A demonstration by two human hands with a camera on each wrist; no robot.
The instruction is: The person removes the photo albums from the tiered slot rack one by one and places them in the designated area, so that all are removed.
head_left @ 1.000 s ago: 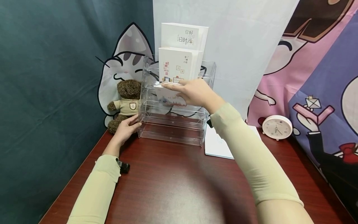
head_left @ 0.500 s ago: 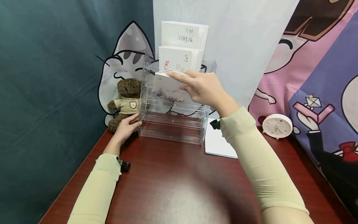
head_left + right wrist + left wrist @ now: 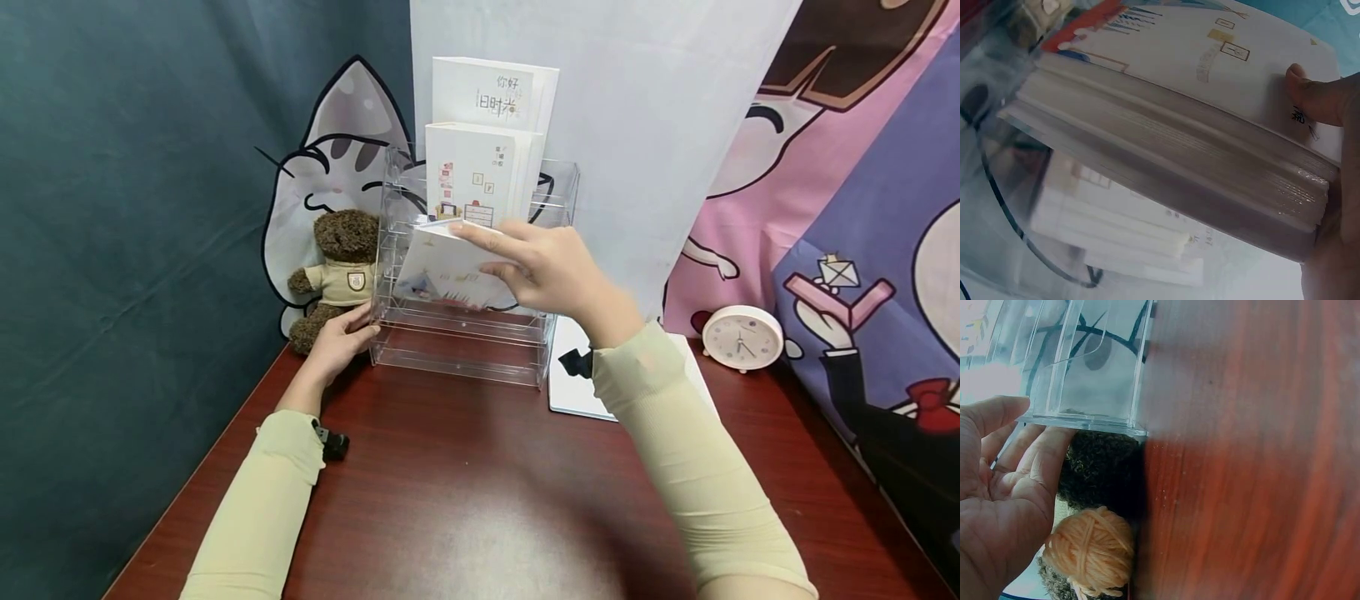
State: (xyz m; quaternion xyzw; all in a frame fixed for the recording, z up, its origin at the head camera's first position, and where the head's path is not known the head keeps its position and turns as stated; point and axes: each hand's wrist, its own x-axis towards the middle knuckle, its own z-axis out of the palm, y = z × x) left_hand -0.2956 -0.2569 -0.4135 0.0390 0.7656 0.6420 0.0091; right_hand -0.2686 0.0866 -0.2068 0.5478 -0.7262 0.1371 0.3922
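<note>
My right hand [image 3: 551,271] grips a thick white photo album [image 3: 453,271] by its top edge, thumb on the printed cover in the right wrist view, where the page edges of the album [image 3: 1172,137] show. The album leans in front of the middle tiers of a clear acrylic rack [image 3: 457,367]; whether its bottom touches a tier I cannot tell. On the rack's left side, my left hand [image 3: 333,350] holds the upright edge, thumb in front and fingers behind. Two more white albums stand higher in the rack, a front one [image 3: 468,171] and a taller back one [image 3: 480,92].
A brown teddy bear [image 3: 347,267] sits close left of the rack. A yarn ball [image 3: 1091,550] lies beside my left hand. White sheets or a pad [image 3: 581,392] lie right of the rack, with a round clock [image 3: 742,339] farther right. Curtains stand behind the dark red table [image 3: 442,483].
The album in my right hand first rose, then came down lower than before, its top tipped back toward the rack. My left hand stayed on the rack's side.
</note>
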